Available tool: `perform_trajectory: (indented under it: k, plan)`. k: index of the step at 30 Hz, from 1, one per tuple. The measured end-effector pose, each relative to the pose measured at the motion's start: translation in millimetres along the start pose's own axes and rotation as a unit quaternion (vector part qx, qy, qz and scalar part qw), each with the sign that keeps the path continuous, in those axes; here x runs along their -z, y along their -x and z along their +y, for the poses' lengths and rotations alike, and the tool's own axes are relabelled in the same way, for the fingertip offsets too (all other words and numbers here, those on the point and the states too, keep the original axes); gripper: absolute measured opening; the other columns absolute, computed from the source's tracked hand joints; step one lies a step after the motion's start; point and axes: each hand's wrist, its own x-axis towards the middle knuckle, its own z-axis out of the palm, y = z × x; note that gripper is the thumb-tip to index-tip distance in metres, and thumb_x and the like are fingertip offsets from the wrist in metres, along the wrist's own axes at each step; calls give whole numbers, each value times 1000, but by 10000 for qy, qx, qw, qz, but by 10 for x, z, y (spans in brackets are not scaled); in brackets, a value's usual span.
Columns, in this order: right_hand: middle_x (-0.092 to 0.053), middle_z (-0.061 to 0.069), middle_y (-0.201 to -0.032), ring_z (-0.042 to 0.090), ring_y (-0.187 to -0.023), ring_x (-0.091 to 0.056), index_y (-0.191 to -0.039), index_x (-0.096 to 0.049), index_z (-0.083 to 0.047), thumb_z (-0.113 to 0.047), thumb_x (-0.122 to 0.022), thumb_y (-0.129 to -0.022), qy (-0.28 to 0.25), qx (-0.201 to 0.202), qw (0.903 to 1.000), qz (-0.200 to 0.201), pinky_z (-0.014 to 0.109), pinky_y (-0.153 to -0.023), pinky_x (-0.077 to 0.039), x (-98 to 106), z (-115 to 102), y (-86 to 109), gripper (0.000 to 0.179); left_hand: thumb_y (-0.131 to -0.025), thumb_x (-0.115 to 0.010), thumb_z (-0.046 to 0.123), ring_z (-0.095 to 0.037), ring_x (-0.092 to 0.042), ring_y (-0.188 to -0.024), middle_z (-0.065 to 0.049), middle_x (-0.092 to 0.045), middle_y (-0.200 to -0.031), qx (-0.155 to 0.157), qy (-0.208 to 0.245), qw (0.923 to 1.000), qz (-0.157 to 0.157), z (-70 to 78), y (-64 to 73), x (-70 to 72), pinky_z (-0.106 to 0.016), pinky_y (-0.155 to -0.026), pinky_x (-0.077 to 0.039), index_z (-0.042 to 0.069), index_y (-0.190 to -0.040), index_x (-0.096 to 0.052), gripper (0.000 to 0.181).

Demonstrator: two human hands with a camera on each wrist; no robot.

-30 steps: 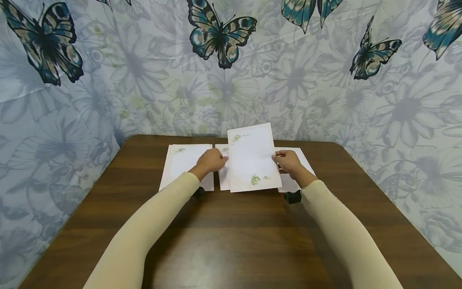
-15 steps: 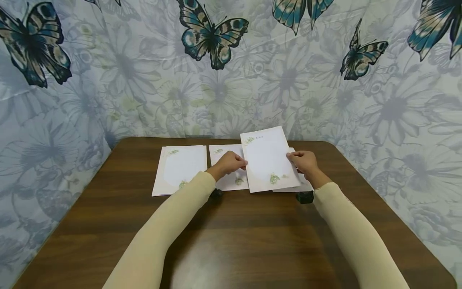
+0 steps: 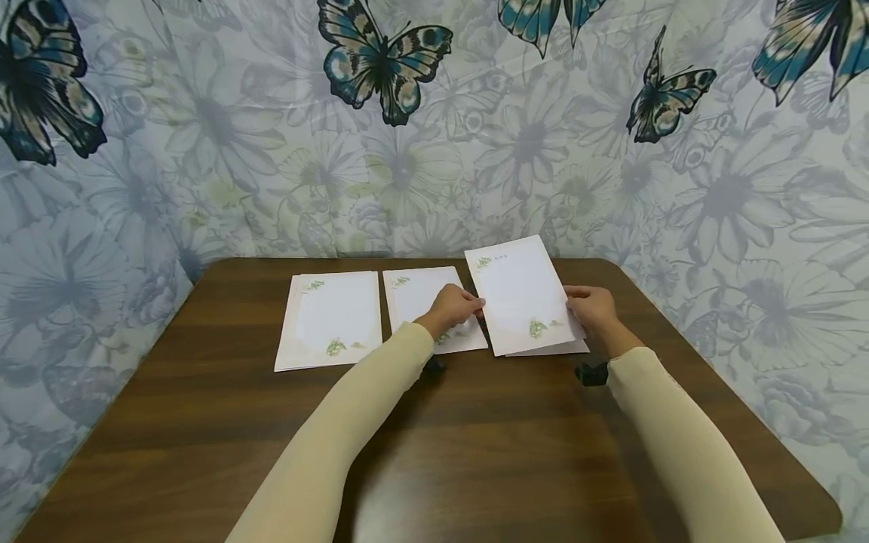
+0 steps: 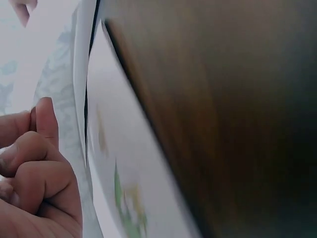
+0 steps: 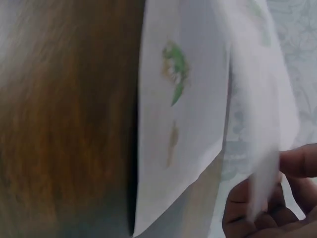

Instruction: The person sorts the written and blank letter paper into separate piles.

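Note:
A white sheet of paper (image 3: 519, 294) with small green leaf prints is held up, tilted, over the right-hand paper on the table. My left hand (image 3: 451, 311) pinches its left edge, and my right hand (image 3: 596, 313) grips its right edge. Close up in the right wrist view, the raised sheet (image 5: 260, 99) passes between the thumb and fingers. Below it lies the right-hand paper (image 3: 557, 349), mostly covered. The middle paper (image 3: 416, 296) is flat on the table, partly hidden by my left hand. In the left wrist view the fingers (image 4: 42, 171) are curled, thumb and fingertip together.
Stacked papers (image 3: 336, 317) with the same leaf prints lie at the left of the row. The brown wooden table (image 3: 475, 445) has rounded far corners. Behind it hangs a floral cloth (image 3: 271, 166) with butterflies. Dark wrist devices (image 3: 592, 374) show under the sleeves.
Both hands have carried the raised sheet to the right, from over the gap beside the middle paper to above the right-hand paper. More of the middle paper shows. The head view has shifted slightly.

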Motion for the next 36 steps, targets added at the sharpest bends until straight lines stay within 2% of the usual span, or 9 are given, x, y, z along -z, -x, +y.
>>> perform_trajectory:
  k: [5, 9, 13, 20, 23, 27, 29, 32, 36]
  plan:
    - [-52, 24, -141, 35, -125, -52, -135, -59, -3, -11, -55, -97, -86, 27, 9991, 413, 44, -99, -49, 2, 110, -37, 39, -98, -62, 30, -7, -33, -45, -3, -69, -75, 51, 312, 9995, -88, 8, -29, -102, -23, -43, -28, 10, -94, -77, 25]
    - [-55, 24, -138, 35, -126, -51, -131, -62, -2, -13, -56, -96, 76, 96, 9983, 574, 43, -98, -48, 2, 169, -75, 37, -99, -61, 26, -6, -30, -43, -3, -70, -82, -1, 503, 9987, -119, 11, -34, -152, -22, -42, -26, 8, -106, -74, 23]
    - [-56, 25, -136, 37, -127, -51, -127, -64, 0, -12, -57, -96, 265, 88, 9976, 638, 44, -100, -47, 2, 206, -97, 34, -98, -61, 23, -7, -26, -42, 2, -64, -71, -55, 568, 9981, -210, 16, -37, -198, -23, -42, -24, 6, -111, -72, 24]
    - [-57, 26, -135, 38, -124, -53, -127, -64, 0, -13, -54, -97, 425, 50, 9967, 687, 47, -100, -47, 3, 265, -84, 35, -99, -59, 27, -7, -23, -42, 4, -40, -49, -140, 124, 9983, -548, 38, -31, -267, -23, -42, -22, 7, -89, -74, 26]
    - [-56, 27, -136, 38, -123, -52, -127, -64, 0, -13, -54, -96, 493, 25, 9964, 688, 46, -98, -47, 6, 303, -94, 35, -98, -59, 26, -7, -21, -42, 3, -55, -61, -85, 39, 9969, -779, 68, -11, -278, -23, -42, -21, 10, -79, -66, 26]
    - [-55, 28, -135, 34, -112, -57, -127, -64, 0, -17, -56, -95, 617, -52, 9964, 576, 37, -83, -51, 12, 340, -121, 37, -97, -59, 23, -6, -22, -43, -1, -68, -86, -32, 11, 9946, -1040, 96, -3, -277, -23, -44, -20, 16, -66, -41, 37]
    - [-60, 26, -126, 28, -95, -60, -126, -65, 0, -19, -57, -93, 674, -137, 9966, 449, 31, -70, -50, 21, 373, -137, 39, -97, -59, 22, -7, -22, -44, -3, -67, -84, 19, 1, 9942, -1077, 102, 0, -285, -23, -44, -19, 18, -64, -31, 43]
    - [-67, 15, -94, 17, -66, -54, -126, -65, 0, -21, -57, -91, 763, -191, 9966, 233, 27, -54, -44, 39, 405, -158, 42, -96, -59, 23, -8, -22, -44, -1, -55, -66, 57, -106, 9945, -1043, 116, 13, -287, -23, -44, -19, 18, -60, -33, 45]
    - [-54, -3, -61, 11, -52, -44, -125, -64, 5, -22, -56, -93, 655, -282, 9974, 25, 27, -50, -41, 66, 432, -170, 43, -96, -57, 24, -8, -22, -44, 3, -37, -49, 18, -281, 9938, -1075, 138, 38, -286, -24, -44, -20, 13, -61, -44, 39]
